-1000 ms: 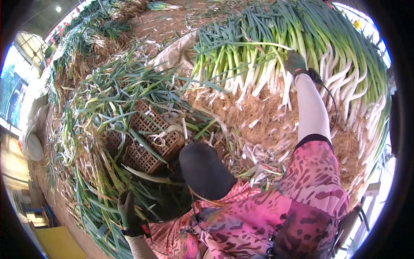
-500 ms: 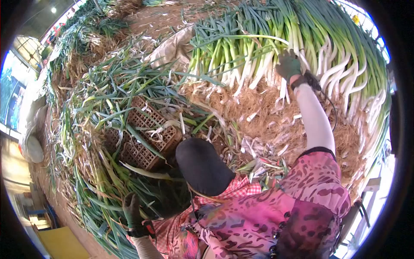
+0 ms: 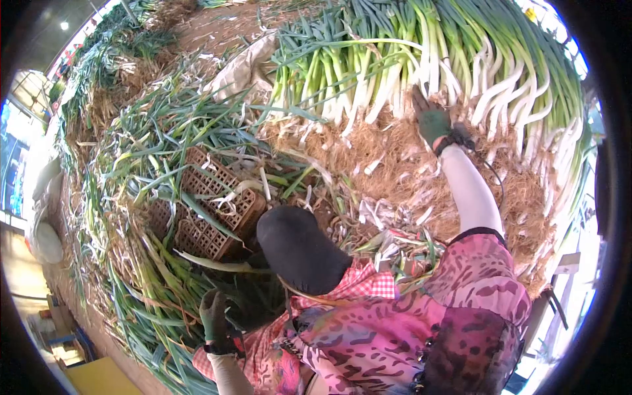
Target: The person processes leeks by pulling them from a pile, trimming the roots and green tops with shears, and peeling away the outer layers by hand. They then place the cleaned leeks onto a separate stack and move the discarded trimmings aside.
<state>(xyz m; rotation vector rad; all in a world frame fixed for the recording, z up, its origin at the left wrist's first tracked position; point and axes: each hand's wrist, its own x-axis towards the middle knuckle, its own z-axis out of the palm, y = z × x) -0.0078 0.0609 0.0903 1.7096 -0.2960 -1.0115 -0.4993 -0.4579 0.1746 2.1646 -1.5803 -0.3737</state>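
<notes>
My right hand [image 3: 434, 123], in a dark green glove, is just below the row of leeks [image 3: 395, 92] with white stalks and green tops. Its fingers are stretched out toward the white ends, and I see nothing gripped in it. Down at the lower left, my left hand [image 3: 214, 317], also gloved, has its fingers bent together beside a heap of untrimmed leeks [image 3: 155, 309]. Whatever may be between those fingers is too small to make out. Brown roots [image 3: 388, 155] cover the ground below the row.
A brown plastic crate [image 3: 210, 220] lies tilted among loose leaves, left of a dark rounded form [image 3: 299, 250] in front of my body. A pale sack [image 3: 243, 69] is by the row's left end. More leeks [image 3: 125, 59] are piled at the upper left.
My right hand has drawn back a little from the white stalks, its fingers now straighter. My left hand has shifted slightly right and up. The whole view has moved a little.
</notes>
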